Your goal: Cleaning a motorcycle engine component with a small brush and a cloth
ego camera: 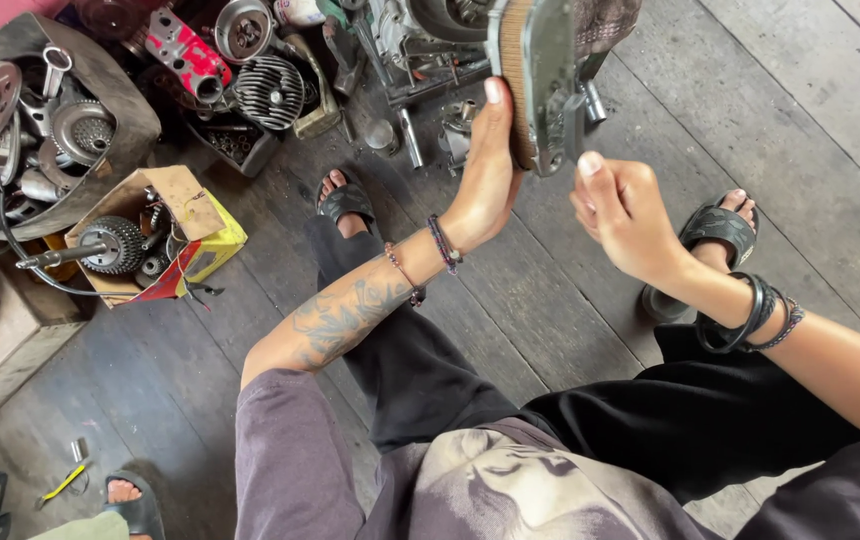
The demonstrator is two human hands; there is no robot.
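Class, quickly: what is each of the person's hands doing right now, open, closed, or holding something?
Left hand: closed on the flat metal part, palm against its ribbed edge.
Right hand: loosely curled beside the part, thumb tip at its lower edge; a firm grip cannot be told.

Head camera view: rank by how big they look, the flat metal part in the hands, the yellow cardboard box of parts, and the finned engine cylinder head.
1. Yellow cardboard box.
2. Flat metal part, held by left hand and right hand; nearer the camera, so unsure against the box.
3. Finned cylinder head, clearly smallest.
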